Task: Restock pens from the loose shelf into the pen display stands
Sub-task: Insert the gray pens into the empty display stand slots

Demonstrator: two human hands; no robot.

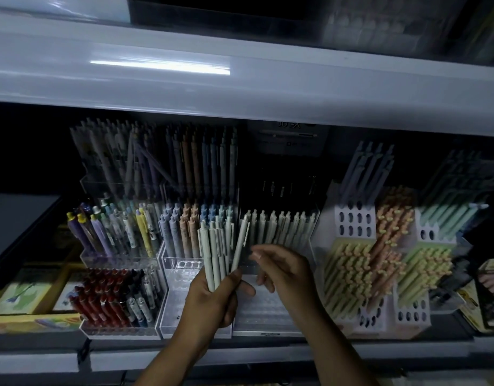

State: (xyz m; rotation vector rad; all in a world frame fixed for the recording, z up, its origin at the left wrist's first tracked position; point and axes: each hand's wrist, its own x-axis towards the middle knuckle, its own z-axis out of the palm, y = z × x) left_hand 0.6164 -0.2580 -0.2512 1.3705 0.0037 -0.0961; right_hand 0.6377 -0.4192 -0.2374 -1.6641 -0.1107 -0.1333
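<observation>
**Item: pale pens in hand, one splayed for picking**

Left hand (pixel 209 302): fingers and thumb wrapped round the lower ends of a bundle of pale grey-green click pens (pixel 213 254), held over the shelf in front of the stands. Long axes near upright, clip ends up.

One pale pen of the same kind (pixel 241 243): fans out from the bundle, tilted up and to the right, toward the other hand.

Right hand (pixel 285 270): just beside that pen, fingers loosely extended, holding nothing; contact cannot be told. It is the nearer hand for the pick.

Clear acrylic tiered pen stand (pixel 268 307): bare front tier below the right hand; behind it, a row of matching pale pens (pixel 279 227) stands upright. Likely destination.
</observation>
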